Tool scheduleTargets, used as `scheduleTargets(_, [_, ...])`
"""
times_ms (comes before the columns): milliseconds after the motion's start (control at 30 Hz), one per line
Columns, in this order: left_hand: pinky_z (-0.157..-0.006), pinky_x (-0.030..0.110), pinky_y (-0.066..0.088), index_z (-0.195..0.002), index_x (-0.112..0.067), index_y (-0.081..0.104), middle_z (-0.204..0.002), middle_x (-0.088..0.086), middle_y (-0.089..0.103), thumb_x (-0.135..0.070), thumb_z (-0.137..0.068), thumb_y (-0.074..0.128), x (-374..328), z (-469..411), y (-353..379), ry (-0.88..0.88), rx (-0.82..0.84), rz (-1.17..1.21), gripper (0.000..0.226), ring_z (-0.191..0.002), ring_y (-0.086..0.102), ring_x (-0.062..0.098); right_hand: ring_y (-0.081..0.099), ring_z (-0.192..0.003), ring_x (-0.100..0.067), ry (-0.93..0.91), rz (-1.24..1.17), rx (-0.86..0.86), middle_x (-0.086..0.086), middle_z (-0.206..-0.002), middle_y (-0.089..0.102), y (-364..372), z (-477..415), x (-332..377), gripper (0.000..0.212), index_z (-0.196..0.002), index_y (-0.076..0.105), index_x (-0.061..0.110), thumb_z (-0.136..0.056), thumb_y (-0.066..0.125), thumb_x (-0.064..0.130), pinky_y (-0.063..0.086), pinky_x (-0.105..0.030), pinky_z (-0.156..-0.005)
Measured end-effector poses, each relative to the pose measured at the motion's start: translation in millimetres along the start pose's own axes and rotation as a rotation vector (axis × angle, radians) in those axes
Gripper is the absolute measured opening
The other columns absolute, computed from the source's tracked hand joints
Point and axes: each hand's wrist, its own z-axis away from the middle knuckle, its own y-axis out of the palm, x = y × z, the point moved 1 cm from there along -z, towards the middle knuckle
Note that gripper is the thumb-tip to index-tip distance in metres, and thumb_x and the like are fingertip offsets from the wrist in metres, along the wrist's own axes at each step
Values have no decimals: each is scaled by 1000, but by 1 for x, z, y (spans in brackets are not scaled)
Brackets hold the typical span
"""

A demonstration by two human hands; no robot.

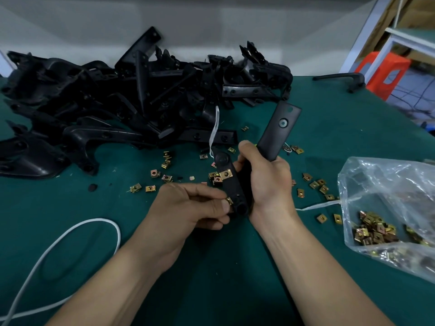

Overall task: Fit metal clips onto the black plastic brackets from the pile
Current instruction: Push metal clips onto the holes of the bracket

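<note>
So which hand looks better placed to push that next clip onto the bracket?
Left, probably. The left hand pinches a clip right at the near end of the bracket, so it only needs to press. The right hand is wrapped round the bracket, steadying it.

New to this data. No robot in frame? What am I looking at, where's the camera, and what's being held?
There is no machine here. A person works bare-handed, and the single picture comes from a camera worn on their head, looking forward and down. The right hand grips a black plastic bracket that already carries one brass-coloured clip. The left hand pinches a second clip at the bracket's near end. On the green table lie a pile of black brackets at the far left, loose clips in the middle, a clear bag of clips on the right and a white cord near left.
</note>
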Motion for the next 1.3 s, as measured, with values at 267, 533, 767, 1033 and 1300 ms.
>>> scheduleTargets(267, [-44, 21, 46, -103, 3, 71, -66, 18, 70, 13, -73, 78, 2, -3, 0, -40, 26, -176, 33, -47, 59, 17, 49, -55, -23, 38, 69, 36, -5, -55, 55, 2, 3, -3, 35, -54, 58, 17, -86, 71, 22, 45, -38, -57])
scheduleTargets(533, [-45, 22, 46, -95, -11, 75, -69, 18, 72, 11, -74, 78, -2, -4, -5, -48, 111, -323, 30, -50, 58, 19, 51, -55, -20, 49, 199, 72, -4, -54, 57, 3, 5, -4, 38, -48, 59, 20, -84, 70, 22, 45, -36, -57])
scheduleTargets(767, [-44, 22, 45, -110, -21, 73, -65, 18, 69, 12, -73, 77, -1, 1, -3, 12, 72, -249, 50, -48, 56, 18, 51, -56, -23, 44, 216, 21, -4, -54, 57, 4, 5, -5, 39, -45, 59, 18, -82, 70, 23, 46, -39, -57])
scheduleTargets(1033, [-42, 23, 43, -108, -15, 72, -68, 24, 67, 6, -63, 82, -2, -2, -4, 31, 114, -292, 51, -47, 56, 21, 57, -49, -17, 49, 278, 96, -4, -53, 57, 1, 5, -3, 37, -50, 56, 15, -84, 70, 21, 46, -29, -49])
scheduleTargets(1300, [-43, 23, 44, -110, -16, 71, -68, 24, 70, 11, -72, 79, -4, -3, -8, 56, 146, -365, 47, -48, 55, 21, 59, -48, -15, 138, 199, 159, -5, -54, 55, 1, 6, 1, 32, -59, 56, 12, -86, 71, 18, 48, -26, -47])
